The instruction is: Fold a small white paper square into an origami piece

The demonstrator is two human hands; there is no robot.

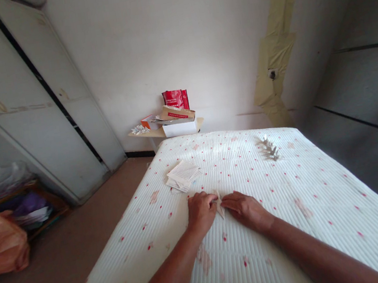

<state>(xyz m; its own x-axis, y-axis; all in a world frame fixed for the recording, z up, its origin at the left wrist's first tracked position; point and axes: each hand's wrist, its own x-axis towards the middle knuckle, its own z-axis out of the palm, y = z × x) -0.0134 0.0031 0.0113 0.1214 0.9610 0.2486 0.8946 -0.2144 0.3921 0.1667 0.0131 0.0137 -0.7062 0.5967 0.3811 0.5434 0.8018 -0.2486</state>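
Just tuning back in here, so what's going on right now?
A person's left hand and right hand hold a small folded piece of paper between their fingertips, just above or on a white patterned cover. Beyond the left hand lies a loose pile of printed sheets. Farther off to the right sits a cluster of small pale folded pieces, too small to make out in detail.
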